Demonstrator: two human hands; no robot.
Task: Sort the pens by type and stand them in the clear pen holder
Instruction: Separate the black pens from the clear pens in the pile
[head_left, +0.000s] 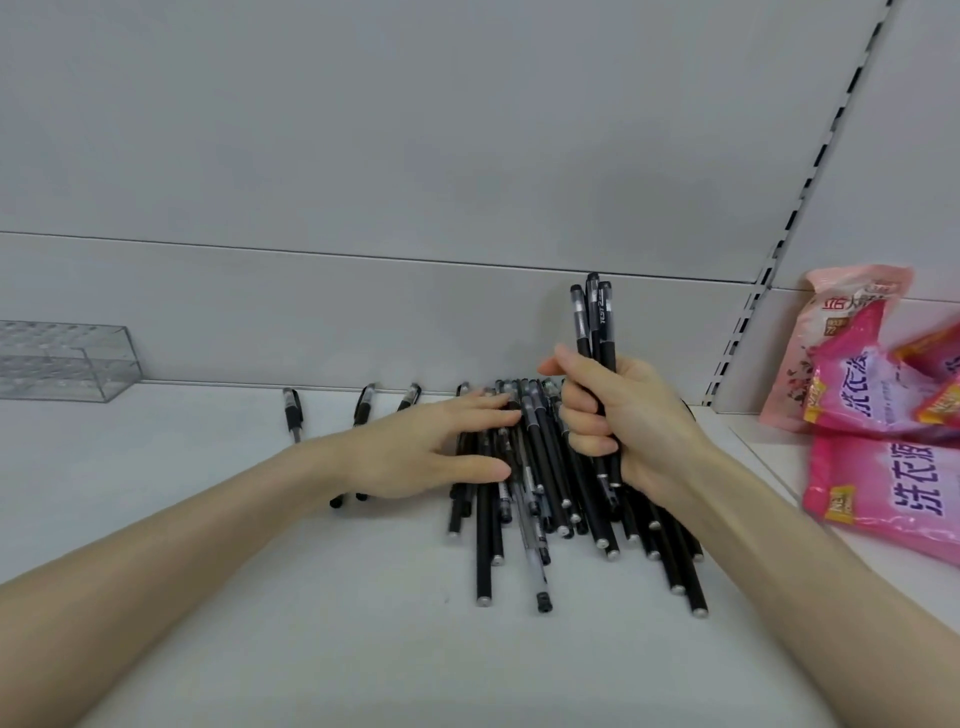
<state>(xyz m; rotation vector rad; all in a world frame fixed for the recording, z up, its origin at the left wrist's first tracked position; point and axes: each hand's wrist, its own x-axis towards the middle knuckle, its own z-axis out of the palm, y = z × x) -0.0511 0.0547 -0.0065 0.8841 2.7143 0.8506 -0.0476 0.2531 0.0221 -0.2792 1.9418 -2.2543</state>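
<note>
- Three pens (596, 325), one marked "TEST", are clamped in the right hand (626, 421).
- The pile (550, 488) is pressed by the flat left hand (431, 447).
- At 3 o'clock, pouches (878, 483) are marked "洗衣液".

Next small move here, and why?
Probably the left hand should pinch one matching pen from the pile under its straight fingers and pass it over: the right hand grips only a few pens upright, many lie loose, and the pen holder at far left looks empty.
</note>
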